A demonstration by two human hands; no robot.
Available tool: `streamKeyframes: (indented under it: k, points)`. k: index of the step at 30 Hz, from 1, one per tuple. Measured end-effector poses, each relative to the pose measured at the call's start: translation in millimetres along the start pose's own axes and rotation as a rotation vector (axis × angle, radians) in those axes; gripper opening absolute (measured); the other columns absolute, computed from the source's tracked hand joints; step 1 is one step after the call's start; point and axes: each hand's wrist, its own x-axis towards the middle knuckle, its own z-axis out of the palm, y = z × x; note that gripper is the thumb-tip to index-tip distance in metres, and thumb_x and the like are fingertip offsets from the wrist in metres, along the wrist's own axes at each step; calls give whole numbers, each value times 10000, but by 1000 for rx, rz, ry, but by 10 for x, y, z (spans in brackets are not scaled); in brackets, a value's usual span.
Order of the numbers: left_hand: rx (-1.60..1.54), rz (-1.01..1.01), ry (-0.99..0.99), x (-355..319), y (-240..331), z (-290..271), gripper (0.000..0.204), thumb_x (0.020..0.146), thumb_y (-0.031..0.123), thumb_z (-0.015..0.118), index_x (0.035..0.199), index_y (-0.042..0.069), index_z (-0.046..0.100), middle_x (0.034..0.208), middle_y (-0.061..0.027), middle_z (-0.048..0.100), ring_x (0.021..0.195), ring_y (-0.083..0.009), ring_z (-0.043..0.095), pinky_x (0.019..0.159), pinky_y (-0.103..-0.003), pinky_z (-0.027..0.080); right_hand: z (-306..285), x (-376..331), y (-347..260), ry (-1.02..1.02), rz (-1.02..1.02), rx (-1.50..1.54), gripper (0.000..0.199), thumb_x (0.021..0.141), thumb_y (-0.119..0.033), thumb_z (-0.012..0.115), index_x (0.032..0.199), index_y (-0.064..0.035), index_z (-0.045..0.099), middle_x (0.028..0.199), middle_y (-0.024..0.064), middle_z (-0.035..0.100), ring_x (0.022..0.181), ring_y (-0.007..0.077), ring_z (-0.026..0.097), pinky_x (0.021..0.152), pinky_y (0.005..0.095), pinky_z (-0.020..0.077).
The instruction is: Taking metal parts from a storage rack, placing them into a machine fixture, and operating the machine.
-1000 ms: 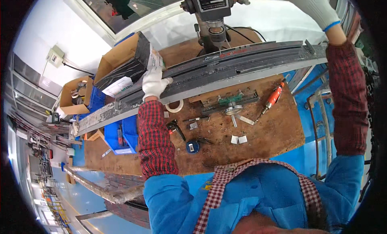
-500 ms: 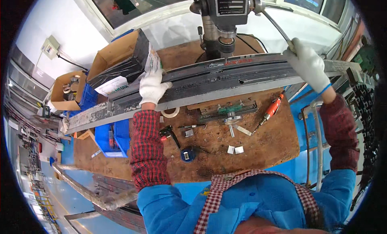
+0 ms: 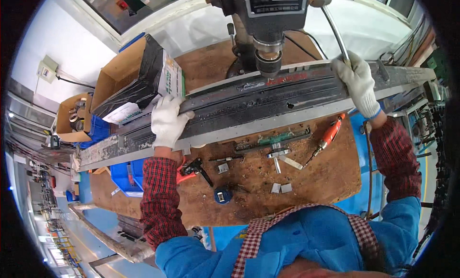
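Note:
A long grey and black metal profile [image 3: 230, 108] lies crosswise in front of me, dusted with chips and bearing a small hole. My left hand [image 3: 167, 122], in a white glove, grips its left part, thumb apart along the top and fingertips over the far side. My right hand [image 3: 355, 84], also gloved, is closed around the end of the feed lever [image 3: 335, 31] of a drill press [image 3: 275, 14]. The chuck [image 3: 269, 60] hangs over the far edge of the profile. I cannot make out a drill bit below the chuck.
On the wooden table [image 3: 258, 208] are a green vise [image 3: 276, 142], a red hand tool [image 3: 331, 133], a blue tape measure [image 3: 223, 196] and small metal squares [image 3: 281, 188]. An open carton [image 3: 122, 67] and a blue bin [image 3: 125, 180] stand left, near the profile.
My view has shifted closer. My left hand sits slightly farther left on the profile. My right hand, still on the lever, has come a little inward and toward me.

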Motion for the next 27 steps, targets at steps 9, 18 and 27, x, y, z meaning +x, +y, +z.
streamKeyframes:
  k: [9, 18, 27]
  points:
    - [44, -5, -12, 66, 36, 1, 410, 740, 298, 791, 1089, 91, 734, 1032, -112, 660, 992, -332, 600, 880, -404, 492, 311, 381, 498, 229, -148, -259, 211, 968, -250, 642, 1046, -55, 665, 690, 9, 603, 539, 105, 507, 507, 261, 403]
    - [73, -23, -41, -21, -58, -23, 420, 755, 328, 787, 1105, 99, 741, 1037, -115, 675, 998, -331, 603, 877, -400, 495, -491, -278, -1569, -2, -113, -1246, 273, 988, -259, 661, 1180, -65, 671, 906, 38, 735, 608, 122, 607, 515, 270, 490]
    - [45, -33, -36, -9, 34, -77, 405, 749, 310, 800, 1097, 110, 746, 1030, -110, 678, 1003, -327, 612, 880, -397, 497, 550, -220, -3271, 207, -460, -990, 331, 957, -337, 628, 1028, -25, 709, 953, 110, 730, 773, 229, 659, 759, 355, 563]
